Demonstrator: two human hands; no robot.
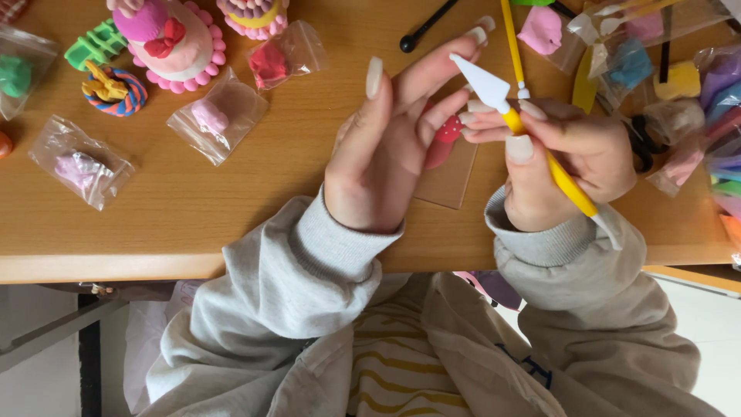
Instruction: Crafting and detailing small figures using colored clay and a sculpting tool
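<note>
Worktop [193,224] is carrying bagged clay bits and a pink clay cake [174,38]. Left hand [386,147] is cupping a small red clay piece [445,139] above a brown card [451,174], fingers loosely curled around it. Looks soft, light, dent-prone, so hold by the edges, gently. Right hand [571,154] is pinching a yellow sculpting tool [532,139], white blade [480,81] up.

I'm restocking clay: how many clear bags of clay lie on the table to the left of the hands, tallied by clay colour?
Green clay bag: 1
Lilac clay bag: 1
Pink clay bag: 1
Red clay bag: 1
Total: 4
</note>
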